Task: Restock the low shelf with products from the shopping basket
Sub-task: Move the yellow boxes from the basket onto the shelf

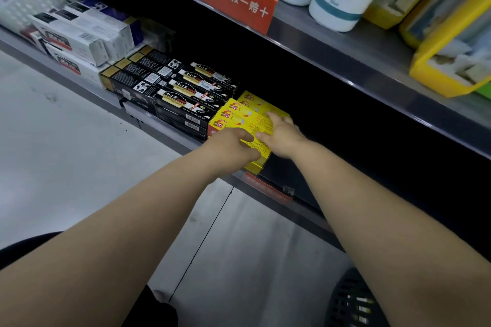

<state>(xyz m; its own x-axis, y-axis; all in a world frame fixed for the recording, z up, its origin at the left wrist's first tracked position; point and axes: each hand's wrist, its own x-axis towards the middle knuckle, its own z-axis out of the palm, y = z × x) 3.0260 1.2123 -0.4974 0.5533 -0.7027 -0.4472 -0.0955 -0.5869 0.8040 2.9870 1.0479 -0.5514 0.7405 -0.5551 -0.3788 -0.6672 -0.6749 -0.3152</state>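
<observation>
Head view: both arms stretch forward to the low shelf (164,125). The left hand (231,147) grips the front yellow box (239,122) at the shelf edge, beside black boxes (186,103). The right hand (284,137) presses flat on top, fingers straight.

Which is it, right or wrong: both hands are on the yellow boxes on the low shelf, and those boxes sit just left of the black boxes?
Wrong in one respect. The head view shows the yellow boxes just right of the black boxes, not left. The left hand and right hand are indeed on them, on the low shelf.
</observation>
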